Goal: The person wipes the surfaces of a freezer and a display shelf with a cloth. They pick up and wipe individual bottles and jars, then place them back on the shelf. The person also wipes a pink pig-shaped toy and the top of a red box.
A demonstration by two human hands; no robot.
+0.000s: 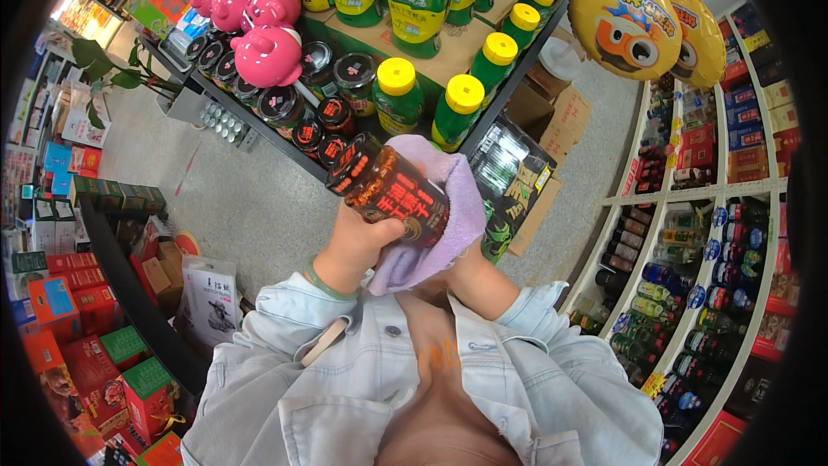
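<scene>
My left hand (365, 239) holds a glass jar of chili sauce (401, 194) with a dark lid, tilted, its lid pointing up and to the left. A lilac cloth (462, 207) wraps the jar's lower right side. Most of my right hand (469, 265) is hidden under this cloth; only its wrist side shows, pressing the cloth at the jar's base. Just beyond the jar, small chili jars (334, 115) with dark lids stand at the corner of a display stand. Green squeeze bottles with yellow caps (396, 97) stand beside them.
Pink glossy bear figures (268, 55) sit over the jars at the stand's left. Larger green bottles (420, 6) stand on a cardboard layer. Yellow foil balloons (624, 22) are at upper right. Bottle shelves (660, 207) line the right; red gift boxes (97, 369) fill the lower left.
</scene>
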